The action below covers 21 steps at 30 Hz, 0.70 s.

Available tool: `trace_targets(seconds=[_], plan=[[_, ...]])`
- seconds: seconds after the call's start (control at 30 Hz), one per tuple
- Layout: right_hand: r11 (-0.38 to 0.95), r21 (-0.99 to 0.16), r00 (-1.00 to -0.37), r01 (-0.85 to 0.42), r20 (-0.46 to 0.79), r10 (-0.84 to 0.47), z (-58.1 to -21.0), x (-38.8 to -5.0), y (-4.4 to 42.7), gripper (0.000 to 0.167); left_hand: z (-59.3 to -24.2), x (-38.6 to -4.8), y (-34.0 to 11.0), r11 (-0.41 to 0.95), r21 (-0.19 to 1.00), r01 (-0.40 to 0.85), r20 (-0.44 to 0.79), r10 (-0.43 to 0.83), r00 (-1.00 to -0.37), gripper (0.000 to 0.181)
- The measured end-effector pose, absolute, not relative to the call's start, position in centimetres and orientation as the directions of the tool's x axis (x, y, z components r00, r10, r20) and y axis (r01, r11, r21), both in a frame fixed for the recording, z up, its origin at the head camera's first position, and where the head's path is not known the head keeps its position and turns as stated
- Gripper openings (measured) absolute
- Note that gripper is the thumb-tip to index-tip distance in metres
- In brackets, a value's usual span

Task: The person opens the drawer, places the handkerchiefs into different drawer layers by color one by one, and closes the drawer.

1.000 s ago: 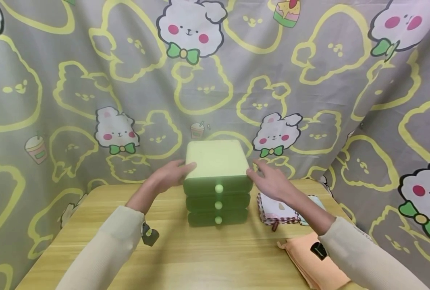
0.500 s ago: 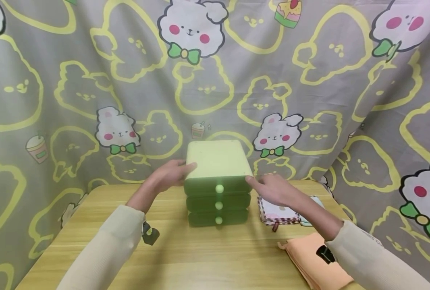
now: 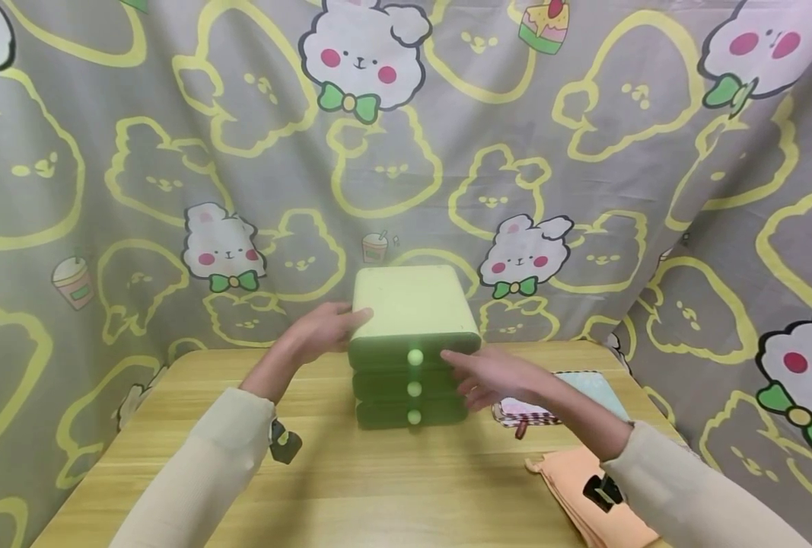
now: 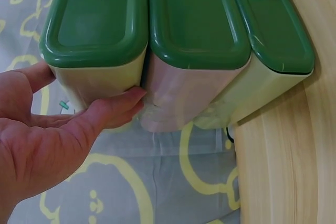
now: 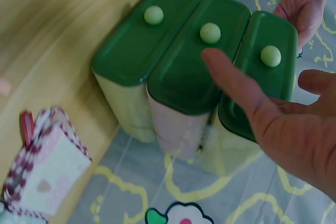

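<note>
To the left of the drawer unit, the person's left hand (image 3: pixel 320 329) clasps its upper left corner, thumb over the top and fingers against the side wall. The glossy plastic drawer unit (image 3: pixel 390 346), with a pale yellow-green top and three dark green fronts, stands on the light wood-grain desk (image 3: pixel 378 479); its fronts run lengthwise from side to side. The round pale green top knob (image 3: pixel 415 357) sits midway along the uppermost front, above two matching ones. That knob lies just to the left of the right hand's leading digit, so the right hand (image 3: pixel 504 377) is the nearer one. Its grip is spread and holds nothing; whether it touches the drawer unit I cannot tell. Room lies before the drawer unit, where wood runs toward the person; the grey patterned curtain (image 3: pixel 392 156) hangs close behind it. Just right of the drawer unit lie the folded white cloth with checked edging (image 3: pixel 518 411) and, beyond that, the pale blue cloth (image 3: pixel 593 387); the folded orange cloth (image 3: pixel 559 483) lies nearer the person.
</note>
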State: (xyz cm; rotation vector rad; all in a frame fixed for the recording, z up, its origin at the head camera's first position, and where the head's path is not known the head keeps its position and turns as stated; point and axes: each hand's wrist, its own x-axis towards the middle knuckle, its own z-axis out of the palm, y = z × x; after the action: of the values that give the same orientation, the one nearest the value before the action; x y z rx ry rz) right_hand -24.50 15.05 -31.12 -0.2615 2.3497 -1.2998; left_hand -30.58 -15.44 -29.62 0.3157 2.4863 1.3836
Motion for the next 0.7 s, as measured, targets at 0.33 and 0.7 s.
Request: trace_targets(seconds=[0.33,0.7], plan=[[0.252,-0.948,-0.776,0.196,-0.307,-0.552,-32.2,-24.9,13.5,0.081,-29.7,-30.7,-15.5,0.489,0.871,0.054,-0.127,0.330,-0.935,0.072],[0.032,-0.954,-0.818,0.297,-0.272,-0.506,-32.7,-25.3,11.0,0.062,-30.0,-30.6,-15.5,0.478,0.878,0.032,-0.122,0.287,-0.950,0.077]])
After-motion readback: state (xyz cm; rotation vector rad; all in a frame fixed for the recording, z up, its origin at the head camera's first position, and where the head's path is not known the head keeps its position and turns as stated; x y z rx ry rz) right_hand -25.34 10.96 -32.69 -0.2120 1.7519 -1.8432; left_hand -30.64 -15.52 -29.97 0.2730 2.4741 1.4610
